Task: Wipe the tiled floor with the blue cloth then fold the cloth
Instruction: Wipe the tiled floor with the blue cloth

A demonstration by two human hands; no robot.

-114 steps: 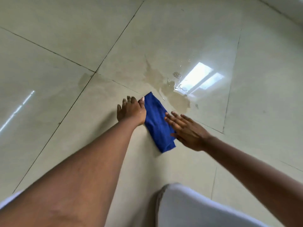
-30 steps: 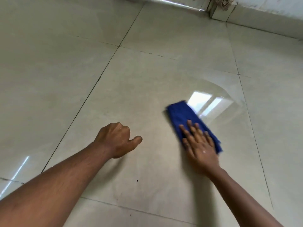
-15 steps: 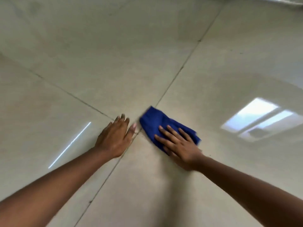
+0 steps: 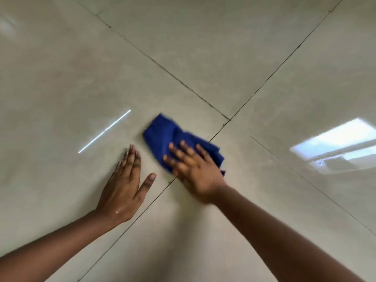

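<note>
Wiping step in hand: right hand (image 4: pixel 195 171) flat, ungripped, presses crumpled blue cloth (image 4: pixel 162 133) onto glossy beige tiled floor (image 4: pixel 203 58); left hand (image 4: pixel 124 184) open, braced. Folding needs both hands.

Both hands flat, fingers extended: left (image 4: pixel 124 186), right (image 4: pixel 195 169).

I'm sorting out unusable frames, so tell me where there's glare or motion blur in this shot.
Head view: the right hand and the blue cloth are smeared by motion; the left hand is sharp; a window reflection glares on the glossy tiled floor at right, with a thin light streak at left.
</note>
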